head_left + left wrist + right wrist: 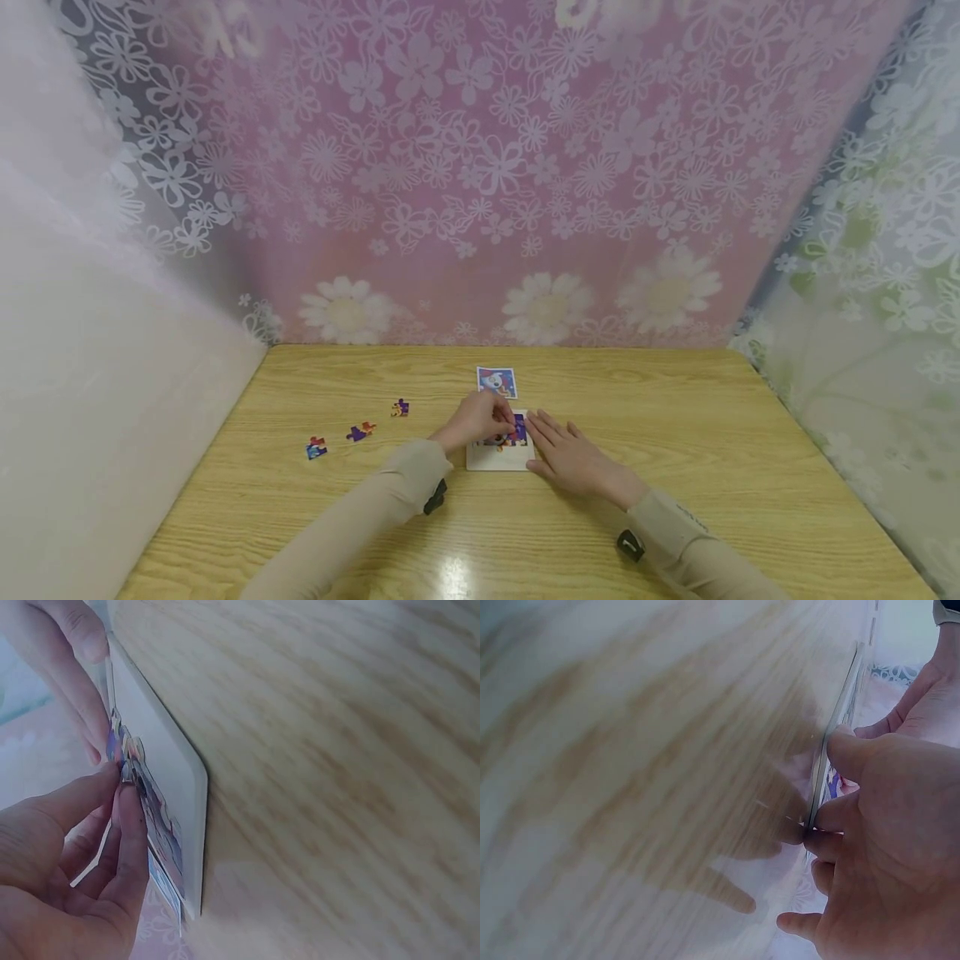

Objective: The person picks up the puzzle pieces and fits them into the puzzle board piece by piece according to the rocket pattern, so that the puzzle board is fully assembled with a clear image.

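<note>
Meanwhile, my left hand [477,419] pinches a purple jigsaw piece [516,432] over the white puzzle tray [498,459], which my flat, relaxed right hand [573,457] steadies against sliding.

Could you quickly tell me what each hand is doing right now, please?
Left hand: pinches a puzzle piece on the white tray.
Right hand: open, fingers straight, resting against the tray's edge.
</note>
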Available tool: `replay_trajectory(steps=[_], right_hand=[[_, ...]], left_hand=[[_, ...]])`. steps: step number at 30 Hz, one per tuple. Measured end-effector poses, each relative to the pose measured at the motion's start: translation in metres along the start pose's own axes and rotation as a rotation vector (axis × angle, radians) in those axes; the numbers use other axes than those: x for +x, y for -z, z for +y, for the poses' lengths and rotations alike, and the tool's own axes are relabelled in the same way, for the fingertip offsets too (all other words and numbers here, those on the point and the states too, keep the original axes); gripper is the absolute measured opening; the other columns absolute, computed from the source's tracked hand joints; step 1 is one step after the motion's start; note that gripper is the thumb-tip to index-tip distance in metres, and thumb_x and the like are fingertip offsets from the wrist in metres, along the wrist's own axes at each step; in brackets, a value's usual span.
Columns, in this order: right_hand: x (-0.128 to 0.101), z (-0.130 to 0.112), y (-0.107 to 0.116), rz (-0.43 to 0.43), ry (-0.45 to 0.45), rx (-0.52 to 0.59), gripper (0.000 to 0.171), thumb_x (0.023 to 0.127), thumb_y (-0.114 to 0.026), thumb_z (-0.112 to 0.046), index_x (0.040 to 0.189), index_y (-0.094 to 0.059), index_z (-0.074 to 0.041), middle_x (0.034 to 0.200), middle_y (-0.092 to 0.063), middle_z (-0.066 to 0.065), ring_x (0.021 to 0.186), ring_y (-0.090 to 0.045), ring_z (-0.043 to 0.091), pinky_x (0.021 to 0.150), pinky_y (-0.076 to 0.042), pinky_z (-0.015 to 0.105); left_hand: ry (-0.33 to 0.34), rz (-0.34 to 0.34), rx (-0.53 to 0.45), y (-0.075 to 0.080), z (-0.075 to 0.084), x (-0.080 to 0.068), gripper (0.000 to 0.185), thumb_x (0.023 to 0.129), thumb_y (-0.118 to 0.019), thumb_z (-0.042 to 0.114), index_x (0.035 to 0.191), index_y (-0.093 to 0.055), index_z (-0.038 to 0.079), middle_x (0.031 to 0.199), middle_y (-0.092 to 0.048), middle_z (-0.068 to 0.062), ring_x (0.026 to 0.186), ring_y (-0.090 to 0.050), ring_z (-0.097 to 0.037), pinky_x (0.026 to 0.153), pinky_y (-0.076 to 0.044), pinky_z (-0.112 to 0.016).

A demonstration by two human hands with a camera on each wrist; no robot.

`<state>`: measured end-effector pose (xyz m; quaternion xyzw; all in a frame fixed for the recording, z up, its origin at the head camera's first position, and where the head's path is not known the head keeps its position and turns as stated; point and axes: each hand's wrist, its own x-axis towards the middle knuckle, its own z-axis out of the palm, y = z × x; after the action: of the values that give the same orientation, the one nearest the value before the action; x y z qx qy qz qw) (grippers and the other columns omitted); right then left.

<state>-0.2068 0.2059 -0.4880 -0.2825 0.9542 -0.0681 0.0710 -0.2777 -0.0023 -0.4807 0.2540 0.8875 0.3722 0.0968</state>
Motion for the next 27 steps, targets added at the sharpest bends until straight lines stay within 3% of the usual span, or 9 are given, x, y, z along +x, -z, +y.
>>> replay_trajectory(steps=[5, 14, 19, 27], right_hand=[[0.001, 0.0, 0.0, 0.008, 0.005, 0.013, 0.066, 0.108, -0.047, -0.036, 0.157, -0.029, 0.004, 0.165, -0.025, 0.02, 0.153, -0.019, 0.039, 0.115, -0.025, 0.069], [0.001, 0.001, -0.002, 0.015, 0.009, 0.01, 0.066, 0.108, -0.046, -0.037, 0.157, -0.028, 0.003, 0.165, -0.024, 0.019, 0.153, -0.019, 0.038, 0.115, -0.025, 0.068], [-0.001, -0.002, 0.002, 0.002, 0.011, 0.015, 0.066, 0.108, -0.046, -0.036, 0.156, -0.029, 0.005, 0.164, -0.025, 0.021, 0.152, -0.02, 0.04, 0.115, -0.025, 0.069], [-0.002, -0.004, 0.004, -0.009, -0.015, 0.009, 0.067, 0.109, -0.045, -0.038, 0.157, -0.027, 0.004, 0.165, -0.023, 0.02, 0.153, -0.018, 0.038, 0.117, -0.023, 0.067]], left_hand=[[-0.018, 0.01, 0.061, 0.0, 0.001, 0.0, 0.01, 0.088, -0.08, 0.009, 0.081, -0.074, 0.01, 0.071, -0.066, 0.004, 0.058, -0.055, -0.003, 0.054, -0.046, -0.017], [-0.025, -0.016, 0.062, -0.002, 0.002, 0.001, 0.013, 0.088, -0.081, 0.01, 0.079, -0.072, 0.012, 0.069, -0.063, 0.006, 0.058, -0.056, -0.004, 0.053, -0.046, -0.018], [-0.026, 0.001, 0.079, -0.005, -0.005, 0.005, 0.011, 0.094, -0.074, 0.015, 0.084, -0.073, 0.012, 0.072, -0.064, 0.006, 0.059, -0.056, -0.004, 0.053, -0.047, -0.019], [-0.024, 0.029, -0.049, 0.009, -0.019, 0.004, 0.02, 0.103, -0.062, 0.024, 0.106, -0.075, 0.009, 0.089, -0.072, 0.001, 0.067, -0.065, -0.007, 0.06, -0.055, -0.023]])
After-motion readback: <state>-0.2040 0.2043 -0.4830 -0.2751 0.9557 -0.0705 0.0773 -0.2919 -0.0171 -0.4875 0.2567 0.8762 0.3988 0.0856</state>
